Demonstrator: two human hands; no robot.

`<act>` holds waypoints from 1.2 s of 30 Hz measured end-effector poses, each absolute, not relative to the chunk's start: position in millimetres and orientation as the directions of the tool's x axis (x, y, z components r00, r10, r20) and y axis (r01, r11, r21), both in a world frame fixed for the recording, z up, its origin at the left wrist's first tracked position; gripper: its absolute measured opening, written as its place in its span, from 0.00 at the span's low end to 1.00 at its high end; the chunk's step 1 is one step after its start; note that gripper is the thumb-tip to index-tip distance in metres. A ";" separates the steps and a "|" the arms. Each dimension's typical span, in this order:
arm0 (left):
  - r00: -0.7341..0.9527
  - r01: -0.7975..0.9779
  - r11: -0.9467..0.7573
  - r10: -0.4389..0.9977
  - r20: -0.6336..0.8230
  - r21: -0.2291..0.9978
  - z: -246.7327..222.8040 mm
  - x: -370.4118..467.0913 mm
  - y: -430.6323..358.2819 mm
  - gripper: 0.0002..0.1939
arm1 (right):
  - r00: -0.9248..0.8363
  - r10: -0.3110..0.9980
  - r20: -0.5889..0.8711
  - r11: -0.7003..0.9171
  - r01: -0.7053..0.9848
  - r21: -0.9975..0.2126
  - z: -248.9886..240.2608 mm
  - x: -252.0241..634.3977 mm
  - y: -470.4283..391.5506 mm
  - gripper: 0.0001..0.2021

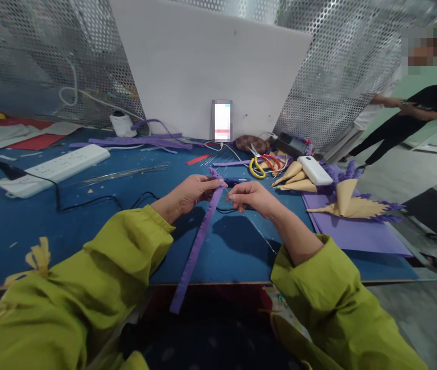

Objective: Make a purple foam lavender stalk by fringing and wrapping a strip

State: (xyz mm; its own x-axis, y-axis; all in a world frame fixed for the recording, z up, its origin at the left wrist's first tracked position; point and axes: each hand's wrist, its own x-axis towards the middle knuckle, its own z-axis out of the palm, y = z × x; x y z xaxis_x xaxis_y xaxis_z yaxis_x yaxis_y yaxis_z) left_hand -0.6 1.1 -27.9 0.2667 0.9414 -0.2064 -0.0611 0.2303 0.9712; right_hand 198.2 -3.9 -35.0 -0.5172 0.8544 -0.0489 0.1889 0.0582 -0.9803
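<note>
Yellow-green sleeves [121, 246] come in from both lower corners, cuffs pushed back from the wrists, the forearms angled inward and forward over the near edge of the blue surface [2, 221]. Between them a long purple strip [198, 241] slants down toward the body, its lower end reaching past that edge. Its upper end is in the left hand [193, 192], which is turned palm inward, thumb on top, fingers pinched firmly on the strip. Just beside it, the right hand [252, 198] is bent at the wrist, knuckles up, fingertips drawn together on a thin wire [259, 231] that trails down toward the right cuff.

Blue surface shows between the forearms and to the left of the left one, as far as a black cable [58, 208] and a white power strip [56, 169]. On the right, room for the elbow is bounded by purple sheets [360, 239] near the surface's right edge, with a tan paper cone [345, 192] on them. Beyond the hands, scissors with yellow handles [257, 168] and a white device [314, 170] lie near more cones. Farther back, a lit phone [222, 121] stands against a white board [210, 56].
</note>
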 end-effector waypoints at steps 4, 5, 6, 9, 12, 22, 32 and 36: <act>0.168 -0.099 0.239 0.961 -0.220 0.966 -28.5 2.3 2.3 0.10 | -0.287 0.957 0.052 0.179 0.438 -0.881 -34.9 210.8 5.8 0.18; 0.153 -0.121 0.241 0.963 -0.222 0.963 -28.0 2.6 2.5 0.09 | -0.154 0.983 0.102 0.172 0.572 -0.802 -35.1 215.9 10.2 0.18; 0.146 -0.142 0.244 0.964 -0.223 0.959 -27.3 2.6 2.7 0.09 | -0.042 0.988 0.149 0.134 0.718 -0.683 -35.7 221.2 15.1 0.19; 0.156 -0.181 0.264 0.959 -0.237 0.947 -26.3 2.0 2.6 0.09 | 0.126 0.991 0.033 -0.089 0.839 -0.537 -42.9 232.1 29.6 0.24; 0.171 -0.192 0.286 0.952 -0.255 0.939 -28.1 1.4 2.5 0.10 | 0.105 0.990 -0.097 -0.142 0.793 -0.592 -56.6 231.8 39.4 0.25; 0.094 -0.295 0.273 0.962 -0.256 0.916 -34.3 -1.9 7.7 0.06 | 0.225 0.967 0.121 0.040 0.334 -0.942 -56.3 224.5 42.2 0.11; -0.023 -0.342 0.241 0.964 -0.264 0.908 -39.9 -11.3 24.8 0.06 | 0.018 0.913 0.407 0.407 -0.034 -0.913 -25.9 219.0 7.0 0.10; -0.018 -0.367 0.229 0.967 -0.253 0.902 -41.1 -13.6 28.0 0.08 | -0.186 0.889 0.417 0.445 0.141 -0.885 -28.7 205.5 -3.1 0.11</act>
State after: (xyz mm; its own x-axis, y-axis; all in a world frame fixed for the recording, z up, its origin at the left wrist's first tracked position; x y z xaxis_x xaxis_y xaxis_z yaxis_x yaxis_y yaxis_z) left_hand -13.6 28.0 -41.1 -0.0180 0.9674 -0.2526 -0.3673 0.2286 0.9016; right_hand 205.5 -3.1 -28.7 -0.1862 0.8895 0.4173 0.1412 0.4446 -0.8845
